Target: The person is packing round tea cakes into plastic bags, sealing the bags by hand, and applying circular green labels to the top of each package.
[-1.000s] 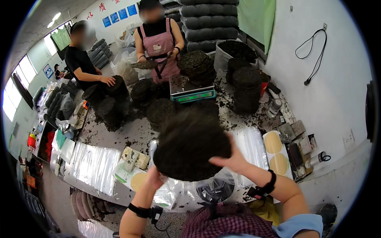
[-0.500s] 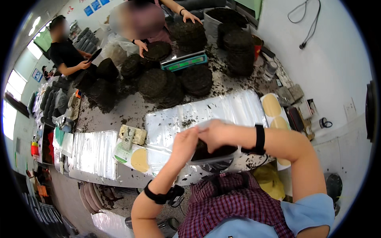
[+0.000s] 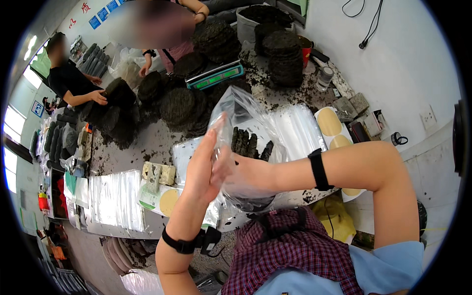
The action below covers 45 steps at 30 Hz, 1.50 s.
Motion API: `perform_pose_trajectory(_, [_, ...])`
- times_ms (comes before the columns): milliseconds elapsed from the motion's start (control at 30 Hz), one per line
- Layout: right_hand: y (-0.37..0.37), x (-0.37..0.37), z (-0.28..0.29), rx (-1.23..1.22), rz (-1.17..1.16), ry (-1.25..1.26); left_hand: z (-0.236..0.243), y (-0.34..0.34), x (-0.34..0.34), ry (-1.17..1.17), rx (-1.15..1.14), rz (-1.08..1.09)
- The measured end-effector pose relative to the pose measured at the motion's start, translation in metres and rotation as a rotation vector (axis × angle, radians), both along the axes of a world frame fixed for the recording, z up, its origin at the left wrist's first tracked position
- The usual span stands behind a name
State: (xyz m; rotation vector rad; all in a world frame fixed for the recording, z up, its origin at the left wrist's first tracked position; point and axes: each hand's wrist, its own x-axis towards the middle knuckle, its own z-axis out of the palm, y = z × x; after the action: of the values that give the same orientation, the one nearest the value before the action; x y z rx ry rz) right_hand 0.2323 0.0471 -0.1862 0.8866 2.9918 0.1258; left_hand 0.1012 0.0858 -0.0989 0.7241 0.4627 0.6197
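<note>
A clear plastic bag [image 3: 236, 101] stands up in front of me, its wide upper part spread above the table. My left hand [image 3: 204, 164] presses along the bag's left side, fingers stretched upward. From the right, my right hand [image 3: 248, 174] reaches against the left hand; film covers it and its fingers are blurred. Several dark, finger-like strips [image 3: 244, 142] show through the plastic beyond my right hand; I cannot tell what they are. Something dark also shows low in the bag, partly hidden by my wrist.
Stacks of dark round cakes [image 3: 184, 110] stand on the crumb-strewn table, beside a scale [image 3: 216, 76]. Flat clear bags lie at left [image 3: 115, 199] and right [image 3: 302, 130]. Sheets of round yellow labels [image 3: 328, 122] lie nearby. Two other people stand across the table.
My hands were together at the bag's mouth; now the left points upward and the bag rises taller. The view has shifted slightly. The person opposite has drawn a hand off the cakes.
</note>
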Motion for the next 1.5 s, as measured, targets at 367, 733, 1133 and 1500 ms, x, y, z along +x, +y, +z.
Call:
perform_pose_trajectory(367, [0.015, 0.005, 0.015, -0.334, -0.002, 0.041, 0.088, -0.063, -0.007, 0.154, 0.015, -0.002])
perform_pose_trajectory(733, [0.071, 0.033, -0.020, -0.988, -0.265, 0.246, 0.041, -0.124, 0.093, -0.543, -0.028, -0.523])
perform_pose_trajectory(1133, [0.004, 0.027, -0.112, -0.656, -0.817, 0.300, 0.049, -0.079, 0.033, -1.011, -0.274, -0.652])
perform_pose_trajectory(1500, [0.006, -0.026, 0.091, -1.135, -0.241, -0.617, 0.009, -0.031, -0.014, -0.514, -0.062, -0.244])
